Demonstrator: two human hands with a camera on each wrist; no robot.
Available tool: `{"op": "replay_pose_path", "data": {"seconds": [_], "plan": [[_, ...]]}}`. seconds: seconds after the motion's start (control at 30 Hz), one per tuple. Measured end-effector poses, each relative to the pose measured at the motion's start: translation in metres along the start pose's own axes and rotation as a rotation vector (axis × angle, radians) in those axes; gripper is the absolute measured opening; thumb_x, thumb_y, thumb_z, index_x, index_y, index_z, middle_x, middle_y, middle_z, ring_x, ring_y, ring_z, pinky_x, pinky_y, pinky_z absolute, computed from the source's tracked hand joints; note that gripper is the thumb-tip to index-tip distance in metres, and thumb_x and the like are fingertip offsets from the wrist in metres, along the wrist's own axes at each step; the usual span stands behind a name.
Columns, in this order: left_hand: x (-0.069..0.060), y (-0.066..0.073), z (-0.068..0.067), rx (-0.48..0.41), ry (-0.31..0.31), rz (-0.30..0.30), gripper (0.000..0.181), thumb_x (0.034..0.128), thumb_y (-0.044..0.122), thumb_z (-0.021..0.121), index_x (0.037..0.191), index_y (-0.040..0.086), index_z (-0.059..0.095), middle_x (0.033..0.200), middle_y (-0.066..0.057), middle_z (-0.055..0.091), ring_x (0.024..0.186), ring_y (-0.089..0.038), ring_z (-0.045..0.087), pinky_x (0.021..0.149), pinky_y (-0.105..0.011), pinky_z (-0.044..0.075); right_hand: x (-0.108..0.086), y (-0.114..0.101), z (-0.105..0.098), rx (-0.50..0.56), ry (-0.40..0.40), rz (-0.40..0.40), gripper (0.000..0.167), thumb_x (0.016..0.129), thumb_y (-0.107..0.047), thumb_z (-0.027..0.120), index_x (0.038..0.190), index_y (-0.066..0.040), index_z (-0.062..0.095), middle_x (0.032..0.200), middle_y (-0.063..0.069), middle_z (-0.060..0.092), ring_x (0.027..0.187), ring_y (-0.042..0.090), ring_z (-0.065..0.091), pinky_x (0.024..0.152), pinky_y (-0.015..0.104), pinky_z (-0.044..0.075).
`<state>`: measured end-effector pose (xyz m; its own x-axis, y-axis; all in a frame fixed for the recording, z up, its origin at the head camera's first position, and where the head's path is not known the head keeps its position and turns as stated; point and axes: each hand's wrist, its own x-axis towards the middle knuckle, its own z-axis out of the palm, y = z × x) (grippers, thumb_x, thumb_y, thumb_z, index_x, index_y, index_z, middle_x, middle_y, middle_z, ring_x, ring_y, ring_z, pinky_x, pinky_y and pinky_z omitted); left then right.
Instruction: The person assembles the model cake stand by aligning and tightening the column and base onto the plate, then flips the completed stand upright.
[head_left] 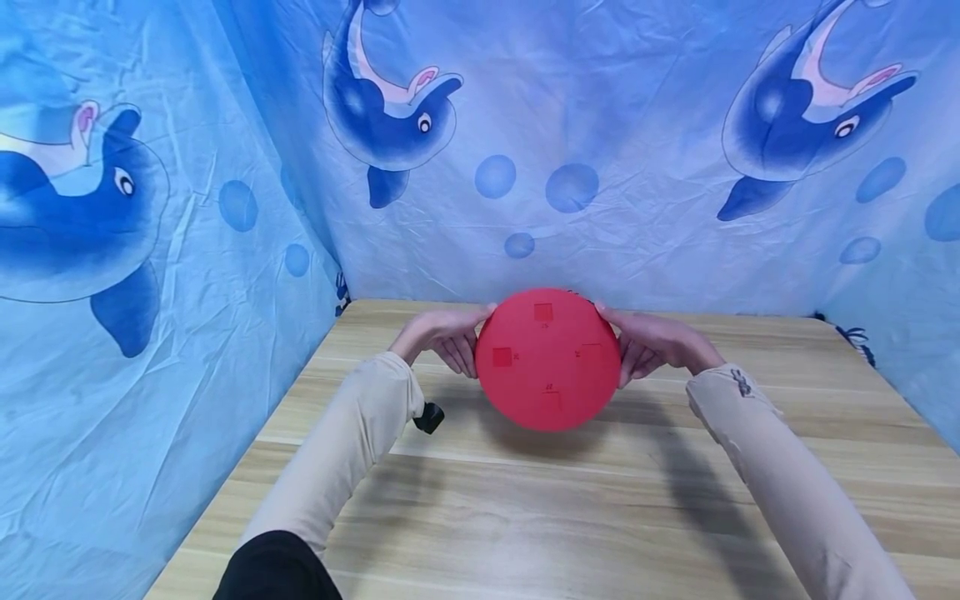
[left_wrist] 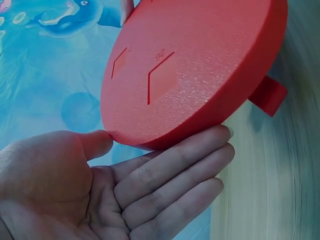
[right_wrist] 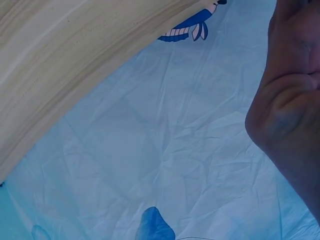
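A round red disc [head_left: 550, 358] is held up over the table between both hands, its flat face tilted toward the head camera. Small square recesses with tiny markings are set in that face. At its left edge the left hand [head_left: 447, 333] pinches the rim, thumb at the face edge and fingers along the side; the left wrist view shows this hand [left_wrist: 135, 190] closely. Opposite, the right hand [head_left: 654, 340] grips the right edge with its thumb on top and fingers bent below. A red square peg [left_wrist: 270, 96] sticks out from the disc's underside.
The wood-grain table [head_left: 495, 517] carries the shadows of disc and arms. Blue curtains [head_left: 637, 250] printed with dolphins and bubbles stand behind and at the sides. A small black block [head_left: 430, 417] shows by the left cuff.
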<state>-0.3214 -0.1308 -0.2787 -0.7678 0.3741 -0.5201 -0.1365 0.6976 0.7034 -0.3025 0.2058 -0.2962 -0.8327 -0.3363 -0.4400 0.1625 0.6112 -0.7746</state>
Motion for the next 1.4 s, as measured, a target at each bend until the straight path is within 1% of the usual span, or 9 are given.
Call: {"op": "replay_pose_path", "data": {"seconds": [0.2, 0.37, 0.5, 0.63, 0.8, 0.83, 1.0, 1.2, 1.4], "plan": [[0.005, -0.001, 0.0, 0.024, 0.011, 0.006, 0.088, 0.1078, 0.062, 0.023, 0.1, -0.008, 0.075, 0.086, -0.02, 0.076, 0.073, -0.024, 0.075, 0.076, -0.036, 0.062, 0.003, 0.007, -0.001, 0.032, 0.005, -0.013, 0.083, 0.106, -0.066, 0.03, 0.104, 0.009, 0.067, 0.076, 0.017, 0.074, 0.068, 0.022, 0.074, 0.066, 0.03, 0.06], [0.013, -0.003, 0.001, 0.005, 0.037, 0.013, 0.082, 0.1074, 0.062, 0.03, 0.096, -0.005, 0.075, 0.08, -0.017, 0.075, 0.08, -0.03, 0.076, 0.071, -0.033, 0.062, 0.007, 0.012, -0.001, 0.068, 0.007, 0.0, 0.077, 0.108, -0.061, 0.032, 0.102, 0.007, 0.067, 0.076, 0.016, 0.074, 0.066, 0.019, 0.073, 0.063, 0.027, 0.057], [0.02, -0.007, 0.005, -0.022, 0.078, 0.039, 0.07, 0.1083, 0.058, 0.037, 0.091, 0.0, 0.072, 0.074, -0.014, 0.073, 0.075, -0.028, 0.075, 0.068, -0.032, 0.062, 0.011, 0.017, -0.001, 0.09, 0.009, 0.004, 0.07, 0.11, -0.055, 0.035, 0.101, 0.006, 0.068, 0.076, 0.014, 0.073, 0.066, 0.018, 0.072, 0.06, 0.024, 0.055], [0.025, -0.011, 0.009, -0.052, 0.136, 0.07, 0.061, 0.1093, 0.052, 0.042, 0.084, 0.003, 0.069, 0.069, -0.012, 0.071, 0.067, -0.025, 0.073, 0.069, -0.034, 0.062, 0.016, 0.022, 0.0, 0.104, 0.015, 0.006, 0.065, 0.11, -0.051, 0.038, 0.101, 0.005, 0.069, 0.076, 0.013, 0.073, 0.065, 0.017, 0.07, 0.06, 0.023, 0.053], [0.029, -0.016, 0.012, -0.069, 0.183, 0.099, 0.061, 0.1103, 0.048, 0.042, 0.08, 0.003, 0.071, 0.065, -0.011, 0.069, 0.054, -0.018, 0.068, 0.059, -0.03, 0.061, 0.019, 0.025, 0.001, 0.118, 0.019, 0.007, 0.06, 0.111, -0.047, 0.037, 0.101, 0.004, 0.069, 0.077, 0.012, 0.073, 0.064, 0.016, 0.069, 0.061, 0.023, 0.054], [0.03, -0.017, 0.012, -0.069, 0.189, 0.102, 0.061, 0.1103, 0.048, 0.043, 0.081, 0.002, 0.072, 0.065, -0.011, 0.069, 0.052, -0.017, 0.067, 0.06, -0.031, 0.061, 0.02, 0.026, 0.001, 0.12, 0.018, 0.006, 0.059, 0.111, -0.046, 0.037, 0.101, 0.003, 0.068, 0.077, 0.012, 0.073, 0.064, 0.016, 0.069, 0.061, 0.023, 0.054], [0.033, -0.02, 0.014, -0.053, 0.21, 0.109, 0.061, 0.1105, 0.047, 0.042, 0.083, 0.002, 0.072, 0.064, -0.009, 0.068, 0.051, -0.015, 0.066, 0.066, -0.033, 0.062, 0.022, 0.027, 0.002, 0.134, 0.025, -0.004, 0.056, 0.111, -0.044, 0.038, 0.099, 0.002, 0.067, 0.075, 0.01, 0.073, 0.063, 0.014, 0.068, 0.059, 0.022, 0.053], [0.034, -0.022, 0.015, -0.08, 0.232, 0.11, 0.058, 0.1096, 0.045, 0.046, 0.08, 0.003, 0.072, 0.062, -0.009, 0.067, 0.051, -0.016, 0.065, 0.057, -0.028, 0.06, 0.025, 0.028, 0.004, 0.14, 0.045, -0.012, 0.055, 0.112, -0.044, 0.038, 0.099, 0.002, 0.067, 0.073, 0.009, 0.072, 0.062, 0.013, 0.068, 0.058, 0.021, 0.052], [0.036, -0.024, 0.015, -0.086, 0.254, 0.114, 0.058, 0.1094, 0.044, 0.046, 0.076, 0.004, 0.071, 0.061, -0.009, 0.067, 0.052, -0.017, 0.066, 0.057, -0.028, 0.06, 0.028, 0.03, 0.006, 0.135, 0.063, -0.019, 0.057, 0.112, -0.044, 0.037, 0.099, 0.003, 0.066, 0.071, 0.008, 0.071, 0.062, 0.011, 0.067, 0.055, 0.02, 0.05]]}}
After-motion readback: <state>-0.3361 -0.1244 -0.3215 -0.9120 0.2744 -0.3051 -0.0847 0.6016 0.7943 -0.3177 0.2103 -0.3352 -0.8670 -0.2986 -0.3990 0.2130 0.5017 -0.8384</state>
